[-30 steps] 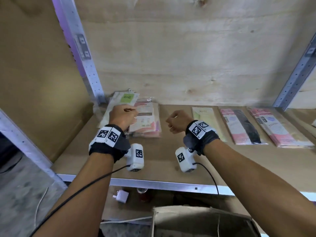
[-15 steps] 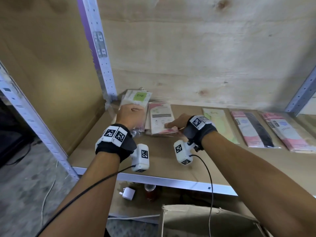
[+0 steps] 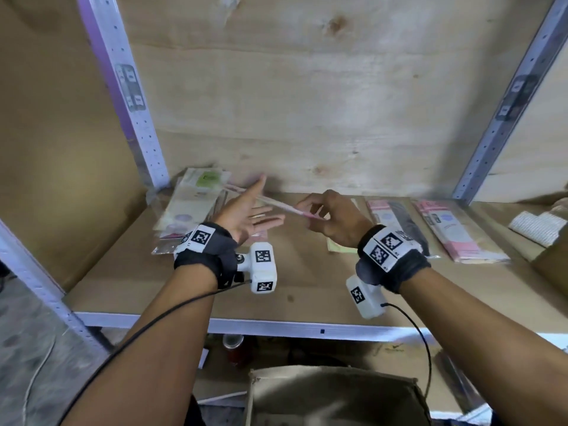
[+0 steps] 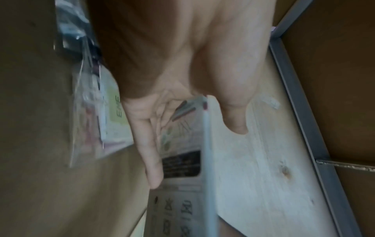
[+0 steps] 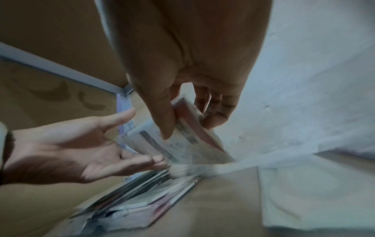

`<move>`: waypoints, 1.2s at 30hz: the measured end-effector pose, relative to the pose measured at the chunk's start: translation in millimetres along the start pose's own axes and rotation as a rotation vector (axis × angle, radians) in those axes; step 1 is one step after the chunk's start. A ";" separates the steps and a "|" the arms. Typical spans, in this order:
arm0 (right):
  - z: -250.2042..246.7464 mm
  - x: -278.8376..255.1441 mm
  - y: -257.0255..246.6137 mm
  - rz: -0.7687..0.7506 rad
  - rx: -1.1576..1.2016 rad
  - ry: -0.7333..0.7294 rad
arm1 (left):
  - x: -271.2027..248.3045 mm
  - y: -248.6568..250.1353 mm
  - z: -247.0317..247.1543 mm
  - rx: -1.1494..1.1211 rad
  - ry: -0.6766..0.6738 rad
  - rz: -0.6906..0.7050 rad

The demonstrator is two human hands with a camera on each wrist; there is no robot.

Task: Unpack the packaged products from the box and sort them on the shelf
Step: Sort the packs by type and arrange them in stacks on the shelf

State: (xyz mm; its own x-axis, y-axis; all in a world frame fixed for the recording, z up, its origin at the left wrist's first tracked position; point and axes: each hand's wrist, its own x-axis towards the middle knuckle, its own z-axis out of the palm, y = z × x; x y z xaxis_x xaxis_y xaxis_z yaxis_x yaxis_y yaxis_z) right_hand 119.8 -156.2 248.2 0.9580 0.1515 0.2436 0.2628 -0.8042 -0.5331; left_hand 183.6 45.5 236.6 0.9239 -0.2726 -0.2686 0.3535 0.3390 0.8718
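My right hand [image 3: 330, 218] pinches a flat pink packet [image 3: 276, 204] by its near end, thumb on one face and curled fingers on the other, as the right wrist view shows plainly [image 5: 182, 136]. The packet is lifted off the shelf board [image 3: 307, 281], seen edge-on from the head camera, slanting up and away to the left. My left hand [image 3: 246, 213] is released, palm up and fingers spread straight, just beside and under the packet's far end; whether its fingers actually touch the packet I cannot tell. From the left wrist view the packet's printed back with care symbols [image 4: 178, 208] hangs close past my fingers [image 4: 150, 152].

Below and behind my left hand a loose pile of packets [image 3: 187, 210] lies in the left back corner of the shelf, a green-labelled one [image 3: 209, 179] on top, close against the perforated metal upright [image 3: 129, 96]. To the right of my right hand, more packets lie flat in a row: a pale green one [image 3: 338, 249] partly hidden under my wrist, a pink-and-black one [image 3: 396, 216], then a pink stack [image 3: 455, 235]. A plywood panel [image 3: 307, 103] backs the shelf. Beneath the shelf's front edge the open cardboard box [image 3: 332, 395] sits at the bottom of the head view.
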 end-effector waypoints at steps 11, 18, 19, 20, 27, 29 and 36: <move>-9.1 -26.7 78.1 0.383 0.465 -0.056 | 21.8 -35.5 26.8 0.111 -0.119 -0.019; -21.5 -39.6 101.8 0.426 0.685 -0.171 | 38.5 -45.2 35.5 0.135 0.047 0.093; -24.3 -41.3 103.4 0.429 0.682 -0.186 | 39.9 -43.9 33.5 0.126 0.084 0.130; -26.8 -43.5 105.3 0.431 0.680 -0.199 | 41.5 -43.0 31.2 0.133 0.105 0.161; -39.0 -62.5 114.4 0.470 0.709 -0.245 | 37.7 -45.4 33.8 0.289 0.182 0.248; -41.7 -66.3 115.8 0.461 0.710 -0.248 | 38.7 -46.7 33.2 0.351 0.205 0.282; -49.1 -76.2 117.6 0.428 0.677 -0.326 | 38.0 -47.0 30.1 0.566 0.312 0.327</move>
State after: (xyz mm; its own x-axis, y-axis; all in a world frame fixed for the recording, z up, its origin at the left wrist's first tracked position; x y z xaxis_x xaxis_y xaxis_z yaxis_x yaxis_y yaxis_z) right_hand 72.0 -290.5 206.7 0.9484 0.1544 -0.2770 -0.2148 -0.3300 -0.9192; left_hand 197.7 -7.9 197.8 0.9980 0.0616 0.0117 -0.0003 -0.1819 0.9833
